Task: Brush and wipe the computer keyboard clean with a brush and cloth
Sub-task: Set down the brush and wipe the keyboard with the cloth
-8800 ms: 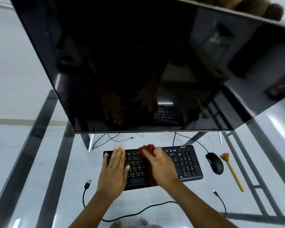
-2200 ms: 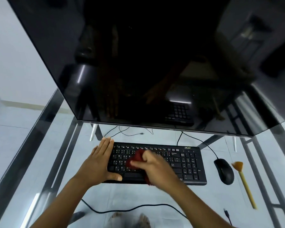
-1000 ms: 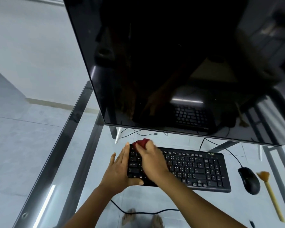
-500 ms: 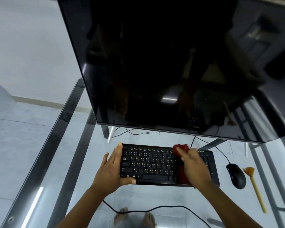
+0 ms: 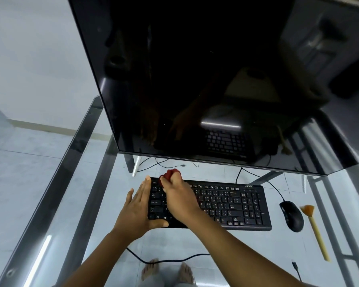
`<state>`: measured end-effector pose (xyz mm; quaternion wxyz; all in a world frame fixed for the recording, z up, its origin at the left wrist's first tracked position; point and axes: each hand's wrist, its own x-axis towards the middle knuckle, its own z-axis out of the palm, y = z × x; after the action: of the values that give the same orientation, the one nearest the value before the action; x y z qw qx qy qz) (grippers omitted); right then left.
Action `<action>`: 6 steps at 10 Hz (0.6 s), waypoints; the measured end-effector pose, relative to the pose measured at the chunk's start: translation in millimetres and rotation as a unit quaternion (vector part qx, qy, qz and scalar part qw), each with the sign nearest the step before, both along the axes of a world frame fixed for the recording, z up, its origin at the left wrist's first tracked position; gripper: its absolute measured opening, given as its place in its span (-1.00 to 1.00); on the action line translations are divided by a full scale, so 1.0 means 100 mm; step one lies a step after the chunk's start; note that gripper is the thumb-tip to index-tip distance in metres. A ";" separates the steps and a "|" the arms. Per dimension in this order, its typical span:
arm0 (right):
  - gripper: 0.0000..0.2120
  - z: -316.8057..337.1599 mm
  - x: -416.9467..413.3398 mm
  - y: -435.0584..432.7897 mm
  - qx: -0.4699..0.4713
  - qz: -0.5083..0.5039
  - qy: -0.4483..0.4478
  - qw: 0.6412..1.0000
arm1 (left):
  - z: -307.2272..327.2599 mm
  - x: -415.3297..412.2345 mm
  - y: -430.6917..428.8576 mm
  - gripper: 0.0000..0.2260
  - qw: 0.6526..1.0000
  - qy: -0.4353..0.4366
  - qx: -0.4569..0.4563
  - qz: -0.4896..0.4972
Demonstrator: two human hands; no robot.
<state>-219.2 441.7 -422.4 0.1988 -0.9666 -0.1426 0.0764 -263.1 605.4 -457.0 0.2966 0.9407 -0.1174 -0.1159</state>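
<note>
A black keyboard (image 5: 226,204) lies on a glass table under a large dark monitor. My right hand (image 5: 179,200) presses a bunched red cloth (image 5: 170,176) onto the keyboard's far left corner. My left hand (image 5: 138,210) lies flat against the keyboard's left end, fingers together and thumb hooked along its front edge, bracing it. A brush (image 5: 315,230) with a yellow handle and orange bristles lies on the glass at the right, past the mouse, away from both hands.
A black wired mouse (image 5: 291,215) sits right of the keyboard. The big monitor (image 5: 195,79) overhangs the table's back. Loose black cables (image 5: 168,260) run across the glass near the front edge. The table's metal frame (image 5: 75,183) runs along the left. Bare feet show through the glass.
My right hand has swept the red cloth from the keyboard's right part back to its far left corner. My left hand has stayed at the left end.
</note>
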 end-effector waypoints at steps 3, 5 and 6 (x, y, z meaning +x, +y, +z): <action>-0.56 0.05 -0.11 -0.38 -0.076 -0.106 -0.007 0.991 | 0.00 0.01 0.02 0.20 1.000 0.000 -0.003 0.002; -0.81 0.08 -0.39 -0.33 -0.035 0.106 0.006 0.994 | 0.01 0.05 0.13 0.24 0.999 0.011 -0.018 -0.033; -0.72 0.01 -0.21 -0.37 -0.028 -0.090 -0.035 0.995 | 0.07 0.10 0.22 0.24 0.998 0.024 -0.020 -0.056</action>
<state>-239.8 404.8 -421.3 0.1723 -0.9828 -0.0593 0.0284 -253.3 627.2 -449.6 0.3111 0.9235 -0.1645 -0.1526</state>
